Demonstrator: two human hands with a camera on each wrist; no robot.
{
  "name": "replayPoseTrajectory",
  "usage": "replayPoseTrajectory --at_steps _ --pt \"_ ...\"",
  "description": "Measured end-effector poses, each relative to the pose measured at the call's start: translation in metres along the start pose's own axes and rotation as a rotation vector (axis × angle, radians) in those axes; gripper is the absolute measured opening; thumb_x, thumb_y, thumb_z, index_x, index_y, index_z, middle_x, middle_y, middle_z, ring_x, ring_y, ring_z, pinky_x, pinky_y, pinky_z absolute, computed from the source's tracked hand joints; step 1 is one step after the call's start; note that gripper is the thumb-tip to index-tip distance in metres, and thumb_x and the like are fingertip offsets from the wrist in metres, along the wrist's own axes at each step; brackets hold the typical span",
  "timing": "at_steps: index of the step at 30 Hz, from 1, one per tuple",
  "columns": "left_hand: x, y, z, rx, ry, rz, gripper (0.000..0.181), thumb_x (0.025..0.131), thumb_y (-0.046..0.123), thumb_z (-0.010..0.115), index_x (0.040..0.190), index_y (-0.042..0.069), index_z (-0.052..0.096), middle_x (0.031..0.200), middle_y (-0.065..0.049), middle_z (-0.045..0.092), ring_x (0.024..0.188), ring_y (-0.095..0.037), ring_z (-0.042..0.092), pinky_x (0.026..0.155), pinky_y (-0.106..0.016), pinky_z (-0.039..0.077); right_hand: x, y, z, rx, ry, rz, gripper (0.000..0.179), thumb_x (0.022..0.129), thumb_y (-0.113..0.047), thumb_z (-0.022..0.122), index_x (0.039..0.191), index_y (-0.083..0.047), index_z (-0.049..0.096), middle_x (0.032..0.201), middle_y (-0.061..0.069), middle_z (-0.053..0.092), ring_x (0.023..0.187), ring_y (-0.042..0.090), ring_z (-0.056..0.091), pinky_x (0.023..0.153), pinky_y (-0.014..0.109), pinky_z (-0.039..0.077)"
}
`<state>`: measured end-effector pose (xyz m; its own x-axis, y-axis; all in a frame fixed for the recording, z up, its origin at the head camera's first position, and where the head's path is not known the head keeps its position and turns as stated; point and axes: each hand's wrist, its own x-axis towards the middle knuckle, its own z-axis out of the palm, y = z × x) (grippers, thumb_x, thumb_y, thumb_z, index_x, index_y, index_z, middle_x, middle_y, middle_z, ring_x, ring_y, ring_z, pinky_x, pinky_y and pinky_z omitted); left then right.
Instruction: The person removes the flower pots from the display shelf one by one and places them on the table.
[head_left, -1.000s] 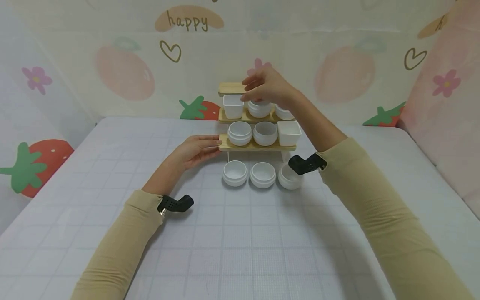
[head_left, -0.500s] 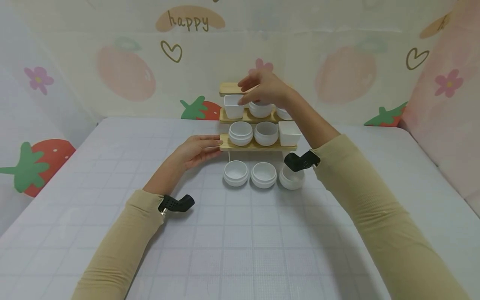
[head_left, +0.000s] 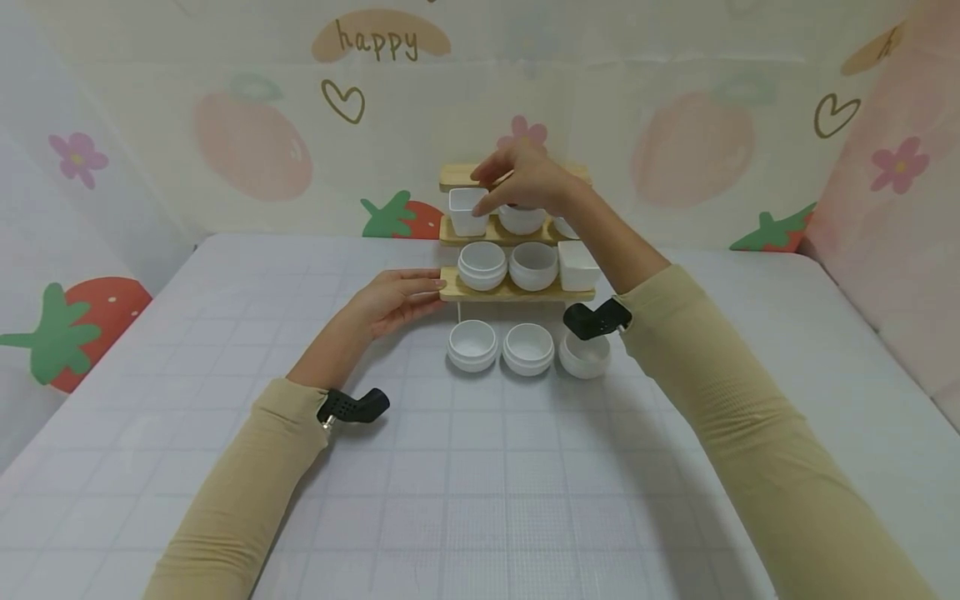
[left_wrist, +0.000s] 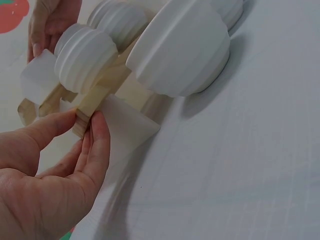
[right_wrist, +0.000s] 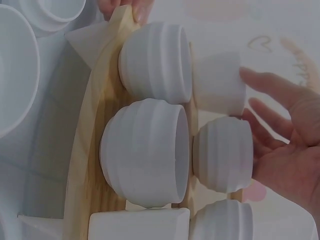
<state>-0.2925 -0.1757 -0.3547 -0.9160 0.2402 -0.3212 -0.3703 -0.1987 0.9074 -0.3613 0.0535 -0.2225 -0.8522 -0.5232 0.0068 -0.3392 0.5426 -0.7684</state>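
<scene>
Three bowls [head_left: 528, 352] stand in front — the rack [head_left: 517, 294] behind.

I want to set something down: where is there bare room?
Bare table between left sleeve and right sleeve, before the front pots, and outside both. Crowded: the lower shelf and middle shelf. The top shelf is partly hidden.

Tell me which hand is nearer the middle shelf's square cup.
Right hand, by the rim of the square cup, contact unclear. Left hand is lower, gripping the left end of the bottom shelf.
</scene>
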Motion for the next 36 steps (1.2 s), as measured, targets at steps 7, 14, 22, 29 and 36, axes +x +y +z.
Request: replayPoseTrajectory --at_steps 7,14,22,29,36 --pt "0.0001 0.0005 -0.0002 -0.004 -0.001 0.0 0.054 0.109 -0.001 0.051 0.16 -0.007 0.035 0.139 -0.017 0.051 0.086 -0.009 0.072 0.084 -0.02 0.064 -0.0006 -0.0021 0.0008 -0.023 -0.011 0.012 0.052 0.091 -0.005 0.082 0.14 0.005 0.064 0.144 0.019 0.062 0.129 0.027 0.056 0.106 0.028 0.054" --pt "-0.0002 0.0007 -0.0011 0.003 0.003 0.0 0.054 0.109 -0.001 0.051 0.16 -0.007 0.035 0.14 -0.018 0.05 0.086 -0.009 0.072 0.083 -0.019 0.064 0.0001 -0.0004 0.0023 -0.04 -0.024 0.029 0.051 0.092 -0.011 0.083 0.138 0.002 0.065 0.139 0.017 0.063 0.122 0.025 0.054 0.102 0.026 0.052" --pt "-0.0007 0.0002 -0.0026 0.0 0.004 -0.001 0.054 0.109 -0.001 0.052 0.16 -0.007 0.035 0.138 -0.017 0.052 0.087 -0.009 0.072 0.085 -0.02 0.064 0.0038 0.0021 0.004 -0.084 -0.066 0.014 0.053 0.092 -0.014 0.083 0.14 0.0 0.065 0.136 0.015 0.063 0.12 0.025 0.054 0.103 0.028 0.051" --pt "-0.0014 0.0007 -0.0033 0.003 0.002 -0.004 0.055 0.109 0.0 0.052 0.16 -0.007 0.034 0.14 -0.018 0.051 0.088 -0.009 0.072 0.085 -0.02 0.064 0.0048 0.0037 0.0058 -0.084 -0.074 -0.001 0.053 0.092 -0.011 0.083 0.14 0.002 0.064 0.14 0.016 0.063 0.125 0.027 0.058 0.106 0.03 0.052" --pt "-0.0005 -0.0004 -0.0042 0.013 0.004 -0.003 0.054 0.109 0.0 0.052 0.16 -0.007 0.035 0.136 -0.015 0.053 0.088 -0.009 0.072 0.086 -0.02 0.064 0.0046 0.0021 0.0079 -0.075 -0.073 -0.007 0.052 0.092 -0.009 0.082 0.14 0.003 0.064 0.141 0.017 0.063 0.128 0.028 0.058 0.107 0.031 0.052"
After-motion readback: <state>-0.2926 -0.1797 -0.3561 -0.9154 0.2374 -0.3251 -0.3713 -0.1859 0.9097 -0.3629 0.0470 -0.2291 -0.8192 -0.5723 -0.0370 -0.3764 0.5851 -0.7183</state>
